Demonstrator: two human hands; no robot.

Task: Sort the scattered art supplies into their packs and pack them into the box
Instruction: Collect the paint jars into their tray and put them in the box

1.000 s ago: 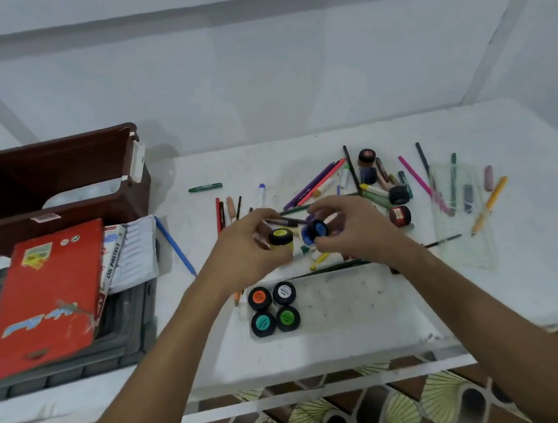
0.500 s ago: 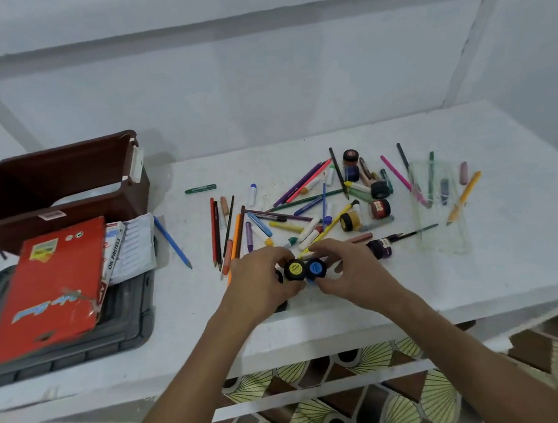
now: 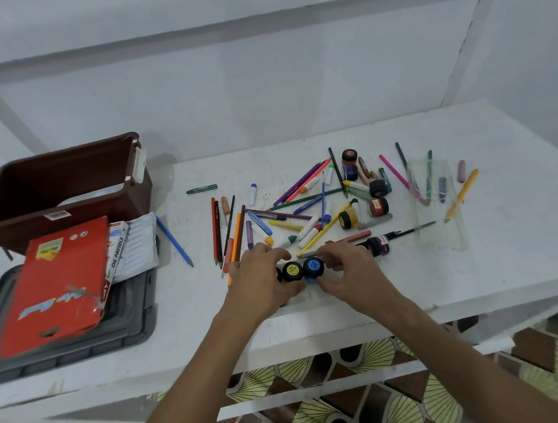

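The yellow-lidded paint pot (image 3: 292,271) and the blue-lidded paint pot (image 3: 312,267) now sit side by side low on the white table (image 3: 516,255), touching each other, where a second ago they were held up over the pile. The left hand (image 3: 260,278) curls round the yellow pot and the right hand (image 3: 349,269) round the blue one, fingers narrow on each. They seem to be going down into the clear pot tray, mostly hidden under the hands, so this pack is filling. More pots, such as the red-lidded pot (image 3: 377,206), wait among the scattered pencils and crayons (image 3: 292,217) beyond. The brown box (image 3: 62,196) stands well apart at left, behind the red pack (image 3: 55,286).
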